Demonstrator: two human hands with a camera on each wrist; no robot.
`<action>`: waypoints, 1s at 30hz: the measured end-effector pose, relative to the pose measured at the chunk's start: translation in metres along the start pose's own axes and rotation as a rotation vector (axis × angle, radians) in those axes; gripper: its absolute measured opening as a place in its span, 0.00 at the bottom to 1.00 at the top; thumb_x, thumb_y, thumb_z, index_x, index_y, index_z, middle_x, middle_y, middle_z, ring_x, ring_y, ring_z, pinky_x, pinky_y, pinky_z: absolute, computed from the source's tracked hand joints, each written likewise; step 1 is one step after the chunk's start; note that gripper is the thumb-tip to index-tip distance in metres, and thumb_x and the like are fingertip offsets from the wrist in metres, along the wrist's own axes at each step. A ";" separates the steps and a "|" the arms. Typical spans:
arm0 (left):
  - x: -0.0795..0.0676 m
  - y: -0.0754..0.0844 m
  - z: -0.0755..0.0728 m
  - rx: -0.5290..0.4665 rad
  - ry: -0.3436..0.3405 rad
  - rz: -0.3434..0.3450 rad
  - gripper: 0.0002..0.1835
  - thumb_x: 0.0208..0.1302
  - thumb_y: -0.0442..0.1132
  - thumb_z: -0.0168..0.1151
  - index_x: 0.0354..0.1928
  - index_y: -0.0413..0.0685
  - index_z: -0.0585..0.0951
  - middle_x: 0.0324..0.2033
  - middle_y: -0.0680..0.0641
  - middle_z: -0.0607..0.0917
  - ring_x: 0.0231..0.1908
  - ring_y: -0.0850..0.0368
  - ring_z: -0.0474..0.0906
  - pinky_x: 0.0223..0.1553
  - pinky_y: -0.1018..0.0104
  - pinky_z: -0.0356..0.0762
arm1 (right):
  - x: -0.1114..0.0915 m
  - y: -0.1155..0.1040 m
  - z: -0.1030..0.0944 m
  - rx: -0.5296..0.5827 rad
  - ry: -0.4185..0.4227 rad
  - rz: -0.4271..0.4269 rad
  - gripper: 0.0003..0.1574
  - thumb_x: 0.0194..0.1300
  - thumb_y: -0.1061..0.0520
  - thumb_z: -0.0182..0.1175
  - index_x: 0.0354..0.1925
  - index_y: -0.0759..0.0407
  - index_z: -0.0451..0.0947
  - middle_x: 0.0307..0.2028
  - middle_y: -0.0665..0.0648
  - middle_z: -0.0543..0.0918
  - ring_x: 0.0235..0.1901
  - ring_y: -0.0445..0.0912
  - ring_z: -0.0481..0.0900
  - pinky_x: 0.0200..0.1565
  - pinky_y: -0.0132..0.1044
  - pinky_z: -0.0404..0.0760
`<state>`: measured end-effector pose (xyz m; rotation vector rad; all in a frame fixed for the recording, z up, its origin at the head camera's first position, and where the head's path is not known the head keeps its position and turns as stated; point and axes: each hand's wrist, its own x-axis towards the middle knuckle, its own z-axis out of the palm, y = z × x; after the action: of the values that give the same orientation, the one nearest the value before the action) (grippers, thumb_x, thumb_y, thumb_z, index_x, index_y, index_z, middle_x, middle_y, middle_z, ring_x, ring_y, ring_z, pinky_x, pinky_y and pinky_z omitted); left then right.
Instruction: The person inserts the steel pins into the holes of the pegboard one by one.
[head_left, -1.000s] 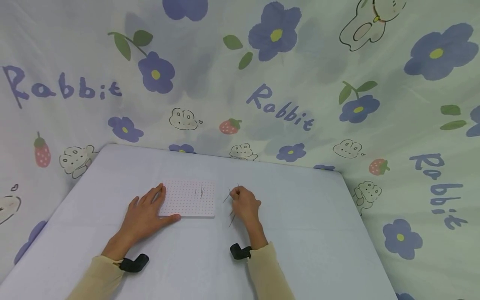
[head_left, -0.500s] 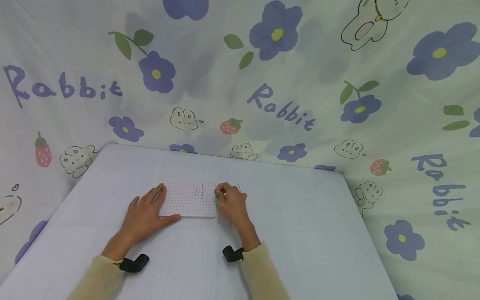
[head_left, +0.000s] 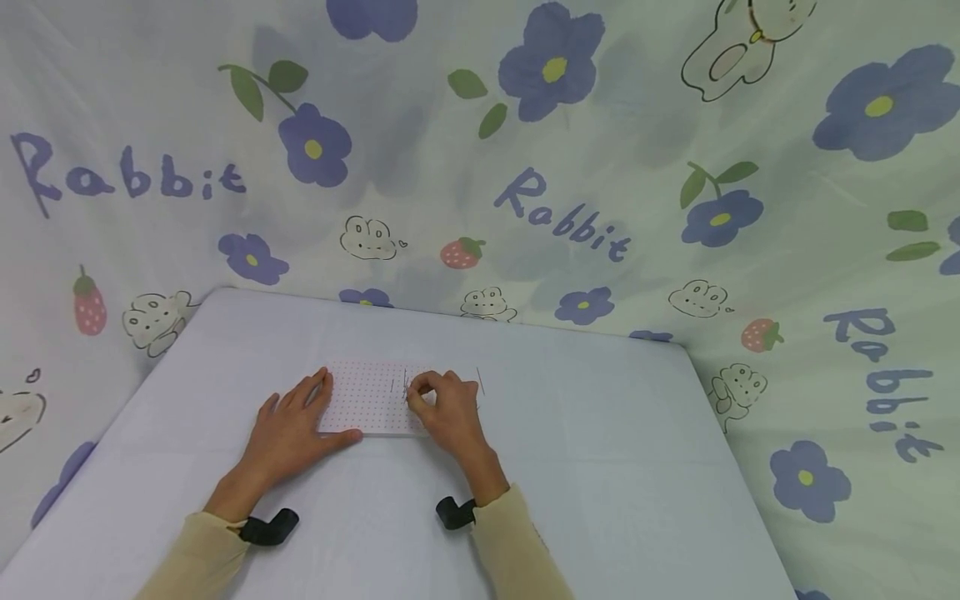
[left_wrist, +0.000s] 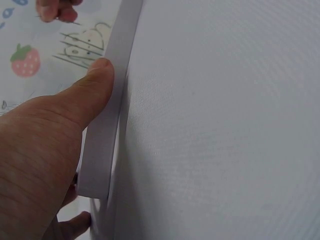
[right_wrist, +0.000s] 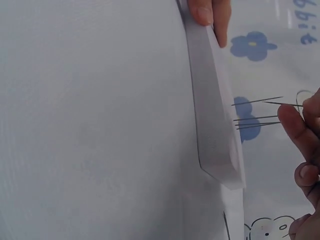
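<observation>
A thin white board (head_left: 363,400) with a grid of small dots lies flat on the table. My left hand (head_left: 288,433) rests against its near left corner, the thumb along the front edge and the fingers beside the left edge. Several thin dark needles (right_wrist: 256,118) stand up from the board's right part, as the right wrist view shows. My right hand (head_left: 453,417) hovers over that side, pinching another needle (right_wrist: 281,104) between thumb and finger. This needle's tip is apart from the board's surface. The right hand hides the board's right end in the head view.
On the table right of the board lies a loose needle (head_left: 481,381), and another dark needle (right_wrist: 226,225) shows beyond the board's end in the right wrist view. A white cloth covers the table (head_left: 637,467). A patterned curtain (head_left: 420,183) hangs behind.
My right hand has moved left from the loose needles beside the board to above the standing needles, carrying one needle. The left hand has stayed at the board's corner.
</observation>
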<state>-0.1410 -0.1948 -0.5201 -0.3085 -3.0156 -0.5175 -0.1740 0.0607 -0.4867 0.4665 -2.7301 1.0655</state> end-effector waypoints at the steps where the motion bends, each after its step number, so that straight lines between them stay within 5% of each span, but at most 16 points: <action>1: 0.000 0.000 0.000 0.000 -0.001 -0.001 0.64 0.54 0.79 0.59 0.75 0.31 0.60 0.74 0.33 0.60 0.72 0.32 0.56 0.64 0.24 0.49 | 0.000 0.000 0.001 -0.011 0.003 0.004 0.05 0.67 0.50 0.64 0.37 0.48 0.85 0.31 0.39 0.85 0.34 0.44 0.78 0.52 0.45 0.62; 10: 0.000 0.000 0.001 0.005 -0.003 0.000 0.64 0.54 0.80 0.57 0.75 0.32 0.59 0.75 0.34 0.59 0.72 0.32 0.55 0.65 0.24 0.49 | 0.001 0.005 0.009 -0.126 0.001 0.015 0.06 0.67 0.48 0.64 0.37 0.46 0.86 0.32 0.39 0.87 0.34 0.37 0.75 0.50 0.44 0.63; 30: -0.002 0.001 -0.002 0.004 0.012 0.005 0.62 0.55 0.76 0.61 0.74 0.31 0.61 0.74 0.34 0.60 0.72 0.33 0.56 0.64 0.24 0.50 | -0.001 0.004 0.017 -0.190 0.000 -0.005 0.06 0.66 0.49 0.64 0.38 0.45 0.87 0.32 0.39 0.87 0.35 0.37 0.75 0.47 0.44 0.63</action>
<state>-0.1392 -0.1944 -0.5183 -0.3119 -3.0025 -0.5112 -0.1758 0.0522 -0.5022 0.4426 -2.7922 0.7938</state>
